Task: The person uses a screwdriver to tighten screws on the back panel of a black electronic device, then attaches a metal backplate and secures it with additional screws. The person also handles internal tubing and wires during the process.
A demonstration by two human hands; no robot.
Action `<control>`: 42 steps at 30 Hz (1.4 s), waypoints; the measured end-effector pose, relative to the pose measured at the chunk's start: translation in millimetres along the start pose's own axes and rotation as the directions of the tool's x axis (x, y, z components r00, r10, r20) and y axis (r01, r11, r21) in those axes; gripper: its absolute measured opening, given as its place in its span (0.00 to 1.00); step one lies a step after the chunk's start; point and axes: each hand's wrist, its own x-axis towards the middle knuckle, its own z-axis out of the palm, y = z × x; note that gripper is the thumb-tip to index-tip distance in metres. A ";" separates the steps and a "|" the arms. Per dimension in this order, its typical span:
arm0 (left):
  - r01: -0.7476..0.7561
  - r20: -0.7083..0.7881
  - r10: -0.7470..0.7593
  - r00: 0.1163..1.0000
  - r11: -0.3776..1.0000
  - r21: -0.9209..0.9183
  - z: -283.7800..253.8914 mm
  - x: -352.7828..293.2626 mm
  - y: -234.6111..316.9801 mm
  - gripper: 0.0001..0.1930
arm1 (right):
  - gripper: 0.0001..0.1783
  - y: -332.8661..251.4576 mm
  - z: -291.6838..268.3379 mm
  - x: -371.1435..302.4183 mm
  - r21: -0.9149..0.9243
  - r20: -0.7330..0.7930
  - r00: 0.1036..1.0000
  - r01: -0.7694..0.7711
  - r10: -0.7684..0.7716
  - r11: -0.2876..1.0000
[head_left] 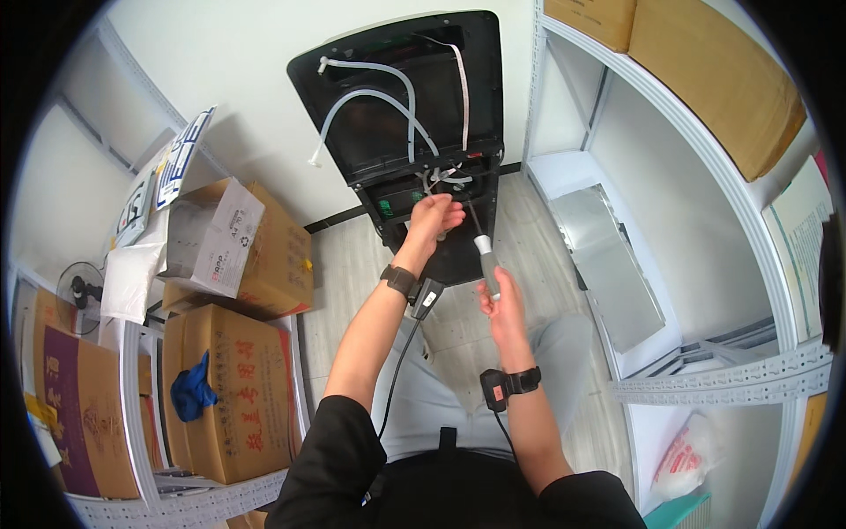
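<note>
Am pinching left hand [434, 214] fingers at black appliance [414, 132] wiring; right hand [500, 304] gripping screwdriver [487, 262] (shelf [696, 167] edge near right, floor open left).

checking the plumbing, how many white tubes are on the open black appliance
2 plainly show: a longer white tube arching across the black appliance interior, and a shorter white tube curving below it. More may hide behind the left hand.

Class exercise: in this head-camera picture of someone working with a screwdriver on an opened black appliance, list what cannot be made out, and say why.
- Screwdriver tip: too small, lost among wires.
- What the left hand fingers pinch: hidden by the hand itself.
- Black appliance lower end: covered by both hands; right hand grips the handle.
- Shelf contents: bent, cut by the rim.
</note>
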 end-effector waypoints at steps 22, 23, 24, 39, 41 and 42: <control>-0.773 -0.393 0.665 0.635 0.549 -0.320 -67.7 2.3 193.9 0.14 | 0.14 -10.1 -23.7 -0.3 0.129 -0.042 0.999 0.001 0.004 0.992; -0.771 -0.362 0.680 0.637 0.565 -0.295 -61.8 2.9 201.9 0.14 | 0.14 -11.8 -23.7 -1.6 0.131 -0.035 0.999 0.010 -0.005 0.991; -0.774 -0.337 0.698 0.633 0.585 -0.242 -54.3 4.4 208.7 0.13 | 0.14 -13.2 -23.2 -2.3 0.133 -0.038 0.999 0.007 -0.002 0.991; -0.596 -0.247 0.544 0.802 0.700 -0.394 -5.2 49.5 226.2 0.19 | 0.17 -21.2 -39.6 -9.3 0.150 -0.081 0.996 0.058 -0.047 0.987; -0.577 -0.183 0.555 0.812 0.714 -0.395 6.2 44.0 223.5 0.20 | 0.17 -23.0 -42.7 -10.0 0.159 -0.094 0.994 0.067 -0.052 0.985; -0.570 -0.152 0.560 0.814 0.722 -0.392 11.7 41.0 221.8 0.20 | 0.17 -24.0 -43.4 -10.1 0.156 -0.098 0.994 0.068 -0.053 0.985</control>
